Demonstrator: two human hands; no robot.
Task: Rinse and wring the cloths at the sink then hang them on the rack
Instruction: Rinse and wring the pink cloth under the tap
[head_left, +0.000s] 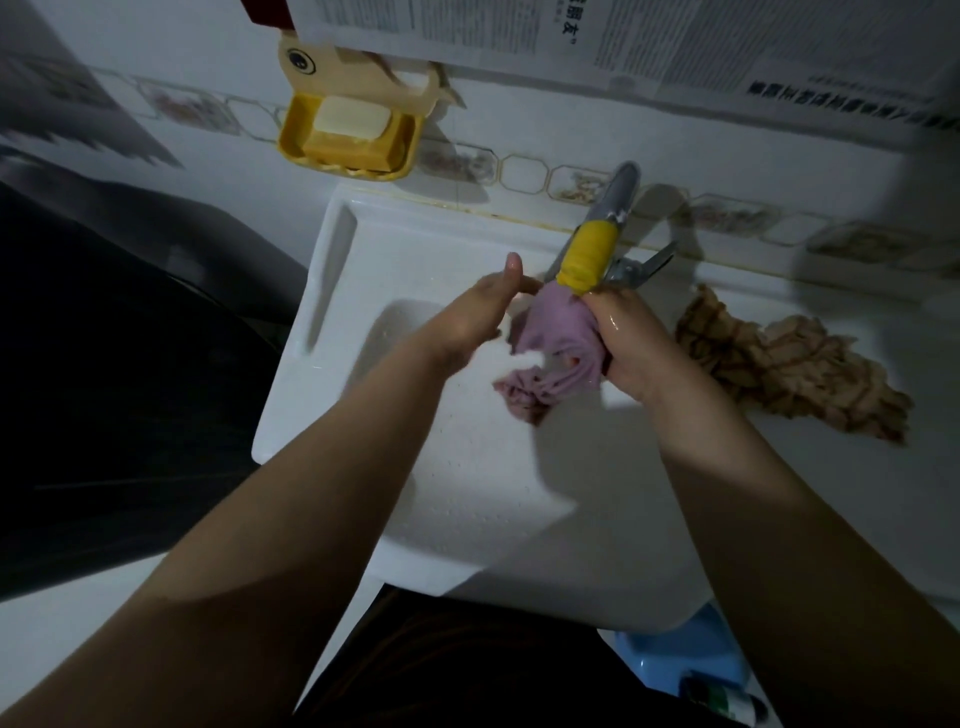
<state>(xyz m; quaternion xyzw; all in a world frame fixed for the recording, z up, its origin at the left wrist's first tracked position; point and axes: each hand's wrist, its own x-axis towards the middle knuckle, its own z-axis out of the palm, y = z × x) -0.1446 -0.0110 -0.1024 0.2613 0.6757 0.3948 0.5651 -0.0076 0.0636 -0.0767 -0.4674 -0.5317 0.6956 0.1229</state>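
Item: purple cloth (556, 343), held over the basin of the white sink (415, 249), directly under the yellow-sleeved tap spout (589, 254).

Location and grip: the upper part is gripped by the right hand (631, 343), fingers curled round the bunched fabric just below the spout. The left hand (480, 312) is held beside the cloth, fingers extended and thumb raised; whether its fingertips touch the fabric cannot be told.

Handling, as judged: soft, limp, wet and therefore heavier than when dry; not fragile, somewhat slippery. A firm two-handed hold at opposite ends of the bunch is advised for wringing.

Orientation: the long axis is seen running from the spout down and towards the person, with the loose gathered end hanging lowest, near the basin floor.

Second item: brown checked cloth (789, 369), lying crumpled on the sink's right ledge, untouched.
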